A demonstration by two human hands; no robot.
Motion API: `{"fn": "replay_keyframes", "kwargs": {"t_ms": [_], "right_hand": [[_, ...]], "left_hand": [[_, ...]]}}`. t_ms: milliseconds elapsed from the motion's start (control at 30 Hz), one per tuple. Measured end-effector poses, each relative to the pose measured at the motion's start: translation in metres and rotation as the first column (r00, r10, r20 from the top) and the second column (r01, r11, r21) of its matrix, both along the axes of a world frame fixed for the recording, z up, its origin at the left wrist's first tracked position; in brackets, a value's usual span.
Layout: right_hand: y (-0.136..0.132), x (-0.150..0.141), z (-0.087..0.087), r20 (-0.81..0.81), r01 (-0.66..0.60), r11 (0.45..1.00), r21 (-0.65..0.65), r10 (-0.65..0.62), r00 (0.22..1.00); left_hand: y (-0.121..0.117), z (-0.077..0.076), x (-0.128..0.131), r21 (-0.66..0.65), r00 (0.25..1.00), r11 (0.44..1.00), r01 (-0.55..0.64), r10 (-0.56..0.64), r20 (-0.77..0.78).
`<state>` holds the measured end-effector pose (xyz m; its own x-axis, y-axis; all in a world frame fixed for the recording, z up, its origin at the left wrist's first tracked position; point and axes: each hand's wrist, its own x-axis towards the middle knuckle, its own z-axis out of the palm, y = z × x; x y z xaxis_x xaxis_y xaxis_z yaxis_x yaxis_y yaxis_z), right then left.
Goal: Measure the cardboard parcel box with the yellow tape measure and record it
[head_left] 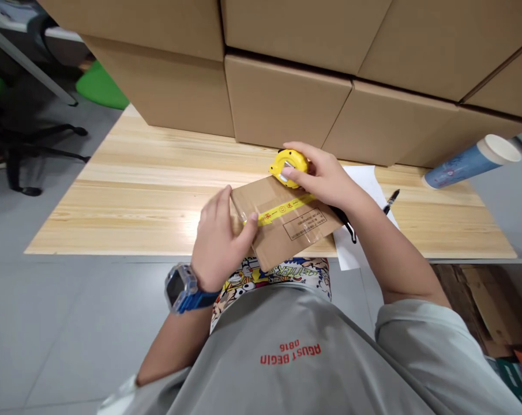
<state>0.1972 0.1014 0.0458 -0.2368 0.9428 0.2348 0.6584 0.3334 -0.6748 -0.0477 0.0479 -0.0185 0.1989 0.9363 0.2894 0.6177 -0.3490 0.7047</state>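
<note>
A small flat brown cardboard parcel (282, 222) lies at the near edge of a light wooden table (148, 190). It carries a white label and a strip of yellow printed tape. My left hand (221, 239) rests on the parcel's left end, with the thumb pressing the tape's end down. Around a yellow tape measure (288, 166) at the parcel's far corner, my right hand (323, 176) is closed, and the yellow tape runs from it across the top of the parcel. A blue-strapped watch sits on my left wrist.
Large cardboard boxes (286, 101) are stacked along the table's far side. A white sheet (364, 178) and a black pen (390, 200) lie under my right forearm. A blue and white cup (472, 161) lies tipped at the right. An office chair base (27, 150) stands left.
</note>
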Motion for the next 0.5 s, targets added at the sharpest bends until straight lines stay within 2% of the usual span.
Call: {"fn": "replay_keyframes", "kwargs": {"t_ms": [100,167,233,400,500], "right_hand": [[0.006,0.011,-0.017,-0.312,-0.022,0.984,-0.175,-0.034,0.950],[0.008,0.015,-0.023,-0.395,-0.034,0.982,-0.188,-0.043,0.918],[0.008,0.018,-0.024,-0.423,-0.039,0.984,-0.174,-0.039,0.905],[0.006,0.023,-0.009,-0.499,-0.030,0.971,-0.235,-0.095,0.861],[0.002,0.026,-0.003,-0.549,0.034,0.979,-0.200,-0.141,0.824]], "left_hand": [[-0.010,-0.018,0.001,-0.156,0.982,0.984,0.090,-0.062,0.176],[-0.011,-0.027,0.007,-0.141,0.941,0.976,0.166,-0.114,0.319],[-0.011,-0.033,0.012,-0.098,0.900,0.977,0.188,-0.131,0.415],[-0.014,-0.029,0.018,-0.139,0.860,0.974,0.181,-0.088,0.502],[-0.017,-0.021,0.016,-0.051,0.886,0.980,0.192,-0.151,0.438]]}}
